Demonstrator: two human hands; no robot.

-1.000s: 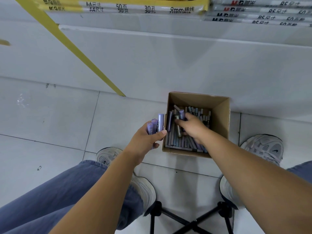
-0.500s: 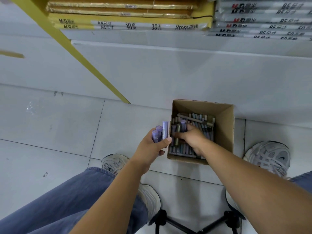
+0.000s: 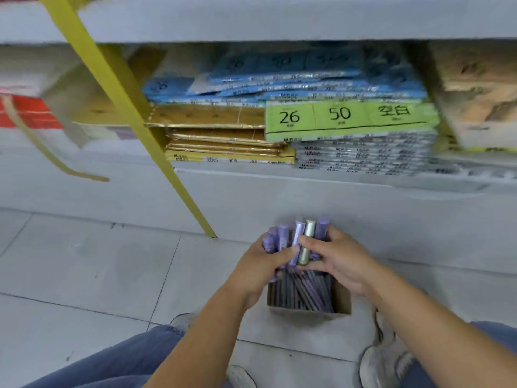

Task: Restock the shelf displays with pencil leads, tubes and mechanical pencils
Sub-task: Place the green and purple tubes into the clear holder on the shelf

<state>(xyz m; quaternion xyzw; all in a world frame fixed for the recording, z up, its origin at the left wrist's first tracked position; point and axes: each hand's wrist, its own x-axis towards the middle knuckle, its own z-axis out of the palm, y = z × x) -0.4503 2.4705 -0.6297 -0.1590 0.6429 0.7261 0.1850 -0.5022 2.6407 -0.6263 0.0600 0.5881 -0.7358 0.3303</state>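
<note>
1. Jeans (image 3: 112, 365) fill 7 o'clock. Two bare forearms reach in from 6 and 4 o'clock, and one blurred pale shoe (image 3: 386, 359) sits at 5 o'clock on the tiled floor (image 3: 84, 261).
2. One open cardboard box (image 3: 307, 313) stands on the floor at 6 o'clock, directly under the hands. It holds loose tubes (image 3: 305, 289), grey and purple, lying lengthwise and too many and too blurred to count.
3. Two hands meet just above the box. The left hand (image 3: 263, 267) is curled round a bundle of tubes (image 3: 296, 245) held upright. At its 3 o'clock, the right hand (image 3: 341, 261) closes fingers and thumb on the same bundle from the other side.
4. Five tube tops show above the fingers: four purple and one silvery-green tube (image 3: 307, 239), second from the right.
5. One yellow strap (image 3: 134, 121) slants from 11 o'clock down to the floor, ending at 10 o'clock of the hands.
6. The shelf (image 3: 251, 189) at 12 o'clock carries flat packs in stacks:
   - gold packs (image 3: 223, 141) on the left
   - blue packs (image 3: 279, 88) above them
   - grey packs (image 3: 363, 158) on the right
   - one lime-green pack (image 3: 349, 119) printed 26 and 50, lying on the grey stack
</note>
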